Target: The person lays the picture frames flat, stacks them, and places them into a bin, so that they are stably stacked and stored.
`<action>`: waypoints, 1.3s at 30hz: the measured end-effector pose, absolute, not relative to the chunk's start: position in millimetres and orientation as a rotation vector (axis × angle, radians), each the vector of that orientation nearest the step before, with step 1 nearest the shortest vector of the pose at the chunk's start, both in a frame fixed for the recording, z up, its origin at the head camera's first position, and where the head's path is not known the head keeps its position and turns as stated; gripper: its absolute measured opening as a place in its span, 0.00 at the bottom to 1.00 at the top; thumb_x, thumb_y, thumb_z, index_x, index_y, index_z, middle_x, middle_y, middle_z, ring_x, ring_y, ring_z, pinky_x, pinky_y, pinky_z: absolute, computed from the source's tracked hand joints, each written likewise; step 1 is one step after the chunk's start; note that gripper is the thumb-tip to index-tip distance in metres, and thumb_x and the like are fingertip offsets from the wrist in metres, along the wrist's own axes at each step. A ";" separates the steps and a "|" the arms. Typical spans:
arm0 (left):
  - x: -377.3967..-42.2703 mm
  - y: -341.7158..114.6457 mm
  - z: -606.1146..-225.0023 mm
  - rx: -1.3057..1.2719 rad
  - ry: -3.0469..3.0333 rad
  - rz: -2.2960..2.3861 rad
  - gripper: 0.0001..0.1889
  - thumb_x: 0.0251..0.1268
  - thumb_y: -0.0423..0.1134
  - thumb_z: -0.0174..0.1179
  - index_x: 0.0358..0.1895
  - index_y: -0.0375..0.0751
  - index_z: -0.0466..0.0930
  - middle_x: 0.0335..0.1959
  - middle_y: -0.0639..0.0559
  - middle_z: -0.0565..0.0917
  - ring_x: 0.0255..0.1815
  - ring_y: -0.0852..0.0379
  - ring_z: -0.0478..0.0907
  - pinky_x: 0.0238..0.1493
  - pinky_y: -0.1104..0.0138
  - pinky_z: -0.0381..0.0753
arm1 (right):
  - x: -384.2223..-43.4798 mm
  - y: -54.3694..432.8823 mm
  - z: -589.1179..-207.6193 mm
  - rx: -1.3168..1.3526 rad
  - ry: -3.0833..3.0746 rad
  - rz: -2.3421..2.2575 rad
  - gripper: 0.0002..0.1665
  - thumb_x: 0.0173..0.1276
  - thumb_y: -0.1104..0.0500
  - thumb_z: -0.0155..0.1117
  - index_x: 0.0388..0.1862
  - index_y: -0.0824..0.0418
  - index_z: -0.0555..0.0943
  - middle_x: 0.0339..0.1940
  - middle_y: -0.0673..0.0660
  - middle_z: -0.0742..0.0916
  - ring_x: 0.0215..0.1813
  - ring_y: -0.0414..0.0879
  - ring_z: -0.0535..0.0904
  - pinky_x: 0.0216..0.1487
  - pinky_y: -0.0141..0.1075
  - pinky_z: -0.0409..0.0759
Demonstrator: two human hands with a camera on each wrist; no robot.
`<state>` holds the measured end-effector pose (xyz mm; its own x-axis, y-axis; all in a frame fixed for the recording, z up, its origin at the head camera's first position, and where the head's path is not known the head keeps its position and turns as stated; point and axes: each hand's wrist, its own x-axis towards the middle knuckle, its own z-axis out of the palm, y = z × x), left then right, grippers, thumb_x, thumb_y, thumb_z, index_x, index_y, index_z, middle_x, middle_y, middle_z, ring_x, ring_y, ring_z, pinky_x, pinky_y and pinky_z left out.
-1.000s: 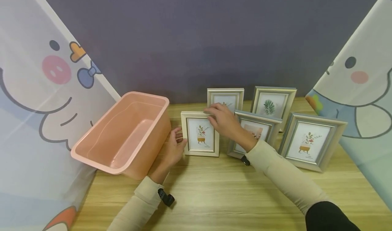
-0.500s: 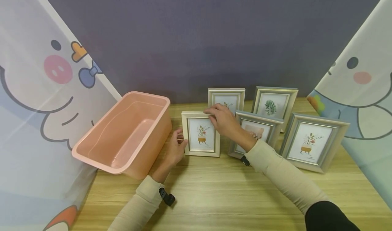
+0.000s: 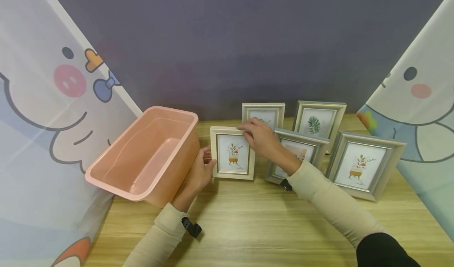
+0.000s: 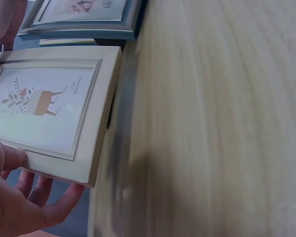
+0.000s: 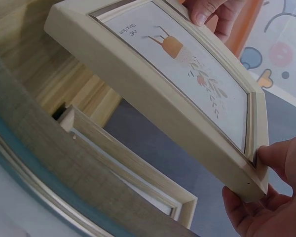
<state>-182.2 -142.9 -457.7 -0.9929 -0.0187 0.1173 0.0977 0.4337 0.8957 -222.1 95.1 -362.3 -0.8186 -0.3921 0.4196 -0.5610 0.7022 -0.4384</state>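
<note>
Cream pic frame is rising a bit; L hand is pinching its side, R hand its top corner, so lifting's prob starting

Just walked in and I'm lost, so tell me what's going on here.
A person's left hand grips the left side of a cream picture frame, and the right hand holds its top right corner, keeping it roughly upright. A pink bin sits to the left on the wooden table; four other frames stand to the right, two farther back.
</note>
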 end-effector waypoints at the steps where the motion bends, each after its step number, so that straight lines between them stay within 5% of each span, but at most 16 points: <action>1: -181.9 -143.2 -455.9 -0.086 -2.561 -1.611 0.23 0.72 0.28 0.58 0.68 0.37 0.68 0.56 0.34 0.79 0.57 0.38 0.80 0.59 0.47 0.81 | -221.1 96.0 -360.5 0.755 -2.617 0.822 0.16 0.76 0.61 0.60 0.58 0.56 0.86 0.54 0.58 0.85 0.52 0.53 0.81 0.53 0.47 0.82; 21: -169.0 -144.1 -417.4 -0.256 -2.514 -1.542 0.22 0.70 0.23 0.57 0.65 0.36 0.73 0.52 0.32 0.83 0.52 0.37 0.82 0.55 0.48 0.83 | -197.9 126.2 -352.5 0.829 -2.555 0.932 0.16 0.72 0.61 0.63 0.56 0.59 0.85 0.51 0.57 0.88 0.43 0.48 0.79 0.43 0.42 0.77; 29: -159.7 -145.8 -403.2 -0.380 -2.551 -1.368 0.21 0.70 0.25 0.59 0.64 0.39 0.77 0.49 0.38 0.84 0.50 0.45 0.80 0.46 0.59 0.82 | -176.8 143.9 -362.1 0.854 -2.592 1.038 0.18 0.71 0.63 0.65 0.60 0.61 0.82 0.48 0.56 0.87 0.42 0.44 0.82 0.42 0.38 0.85; 39: -148.3 -137.6 -386.0 -0.440 -2.669 -0.986 0.19 0.70 0.33 0.63 0.61 0.54 0.82 0.52 0.44 0.83 0.55 0.46 0.78 0.54 0.43 0.72 | -157.7 163.1 -389.8 0.980 -2.645 1.158 0.26 0.67 0.68 0.68 0.64 0.68 0.77 0.40 0.53 0.89 0.40 0.41 0.86 0.42 0.35 0.87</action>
